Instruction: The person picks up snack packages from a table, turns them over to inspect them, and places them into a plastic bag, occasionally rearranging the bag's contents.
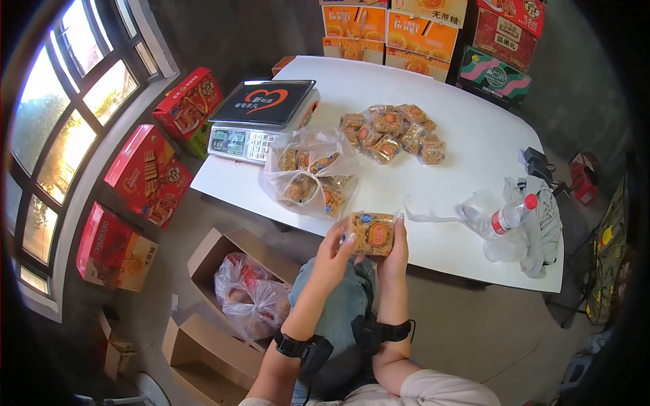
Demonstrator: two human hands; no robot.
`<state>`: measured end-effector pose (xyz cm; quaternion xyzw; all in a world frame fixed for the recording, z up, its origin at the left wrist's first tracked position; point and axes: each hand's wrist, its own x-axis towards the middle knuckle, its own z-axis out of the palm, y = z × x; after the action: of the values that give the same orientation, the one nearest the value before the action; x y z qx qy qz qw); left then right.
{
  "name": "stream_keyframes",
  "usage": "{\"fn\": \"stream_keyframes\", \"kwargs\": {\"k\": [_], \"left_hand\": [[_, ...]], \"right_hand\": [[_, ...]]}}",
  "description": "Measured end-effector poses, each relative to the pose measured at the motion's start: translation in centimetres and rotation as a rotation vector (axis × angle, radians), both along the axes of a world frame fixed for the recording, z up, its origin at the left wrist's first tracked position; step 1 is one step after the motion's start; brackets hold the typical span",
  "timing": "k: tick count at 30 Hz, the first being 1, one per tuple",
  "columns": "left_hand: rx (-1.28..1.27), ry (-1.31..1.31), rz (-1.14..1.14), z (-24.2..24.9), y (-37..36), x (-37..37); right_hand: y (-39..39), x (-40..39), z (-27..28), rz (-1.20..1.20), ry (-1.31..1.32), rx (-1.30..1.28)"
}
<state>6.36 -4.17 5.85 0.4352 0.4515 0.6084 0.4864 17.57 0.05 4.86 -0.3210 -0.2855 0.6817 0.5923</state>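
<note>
A clear-wrapped square snack (371, 234) with an orange label is held up between both hands at the table's front edge. My left hand (333, 254) grips its left side, thumb on the front. My right hand (395, 248) holds its right side. Just beyond, on the white table (393, 188), sits a translucent plastic bag (311, 172) with similar wrapped snacks inside. Behind that and to the right lies a loose pile of wrapped snacks (388, 124).
A weighing scale (261, 122) stands at the table's back left. A bottle with a red cap (512, 218) lies among plastic bags at the right. Open cardboard boxes (196, 348) are on the floor at lower left. Gift boxes (352, 24) are stacked behind.
</note>
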Motion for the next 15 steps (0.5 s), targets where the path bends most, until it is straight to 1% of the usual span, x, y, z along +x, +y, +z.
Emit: {"fn": "stream_keyframes", "kwargs": {"k": [1, 2, 3, 5, 6, 7, 8, 11, 13, 15], "left_hand": [[0.019, 0.072, 0.011, -0.4, 0.3, -0.1], [0.037, 0.142, 0.021, -0.6, 0.5, -0.1], [0.037, 0.142, 0.022, -0.6, 0.6, -0.1], [0.130, 0.242, 0.075, -0.5, 0.8, -0.1], [0.128, 0.242, 0.075, -0.4, 0.8, 0.0], [0.110, 0.233, 0.137, -0.4, 0.7, 0.1], [0.093, 0.224, 0.200, -0.4, 0.6, 0.1], [0.085, 0.263, 0.237, -0.6, 0.6, 0.1], [0.097, 0.272, 0.234, -0.4, 0.6, 0.1], [0.108, 0.281, 0.228, -0.2, 0.7, 0.1]], "right_hand": [[-0.6, 0.6, 0.9, 0.094, -0.033, 0.074], [-0.8, 0.7, 1.1, 0.095, -0.032, 0.073], [-1.1, 0.7, 1.1, 0.057, -0.073, 0.064], [-1.2, 0.8, 0.6, 0.019, -0.113, 0.053], [-1.1, 0.6, 0.2, -0.055, -0.247, 0.164], [-1.0, 0.5, -0.1, -0.129, -0.380, 0.275], [-1.1, 0.7, -0.3, -0.129, -0.380, 0.272], [-1.7, 0.7, 1.2, -0.076, -0.380, 0.226], [-1.8, 0.9, 1.2, -0.011, -0.418, 0.168], [-1.8, 0.9, 0.8, -0.027, -0.440, 0.159]]}}
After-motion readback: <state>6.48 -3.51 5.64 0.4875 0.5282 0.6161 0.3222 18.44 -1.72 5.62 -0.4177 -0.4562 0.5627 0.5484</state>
